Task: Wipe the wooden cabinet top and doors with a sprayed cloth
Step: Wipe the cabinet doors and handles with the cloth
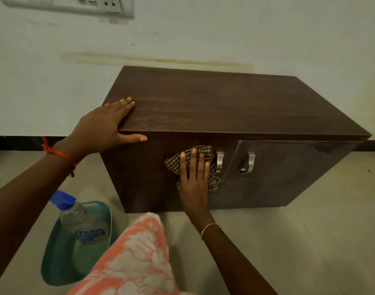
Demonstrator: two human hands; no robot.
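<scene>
- Right hand (194, 179): fingers spread flat, pressing checked cloth (195, 165) against left door (152, 177) of wooden cabinet (214, 107), just beside its metal handle (219, 161).
- Left hand (105, 124): open, palm on the cabinet top's left front corner, thumb over edge.
- Spray bottle (80, 220) lies in teal basin (54, 262) on floor, left of cabinet.

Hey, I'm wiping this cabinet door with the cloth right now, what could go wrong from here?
The checked cloth under your right hand sits against the left door's metal handle, so it may snag there. That door's edge looks slightly ajar, so pressing could swing it. The spray bottle stands in the green basin beside your knee; a shift might tip it.
</scene>
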